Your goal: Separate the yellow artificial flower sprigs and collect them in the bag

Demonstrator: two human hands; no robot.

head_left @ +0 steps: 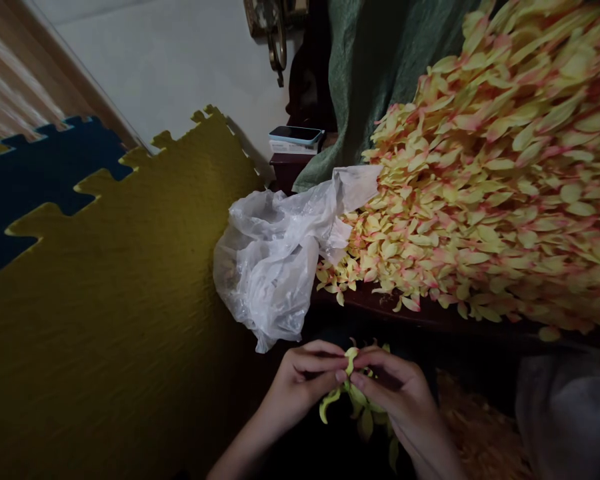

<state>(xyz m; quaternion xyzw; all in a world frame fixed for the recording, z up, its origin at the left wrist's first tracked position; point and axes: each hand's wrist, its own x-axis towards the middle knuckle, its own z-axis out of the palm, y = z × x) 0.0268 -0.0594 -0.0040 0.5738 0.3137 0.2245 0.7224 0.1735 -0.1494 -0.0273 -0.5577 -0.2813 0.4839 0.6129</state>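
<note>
Low in the head view, my left hand (305, 377) and my right hand (397, 393) meet at a yellow-green flower (351, 360). Thumb and fingers of each hand pinch one of its petals from either side. More yellow-green petals (365, 420) hang below and between the hands, partly hidden by my right hand. Beyond them, a large heap of yellow flower pieces with pink edges (480, 220) spreads over a dark red table (380, 300). A crumpled white plastic bag (270, 260) lies at the heap's left end.
Yellow foam mat (145, 300) and blue foam mat (45, 180) stand along the left. A phone (295, 135) rests on a white box (293, 147) behind the bag. Green cloth (375, 73) hangs at the back. A whitish translucent bag (570, 413) is at lower right.
</note>
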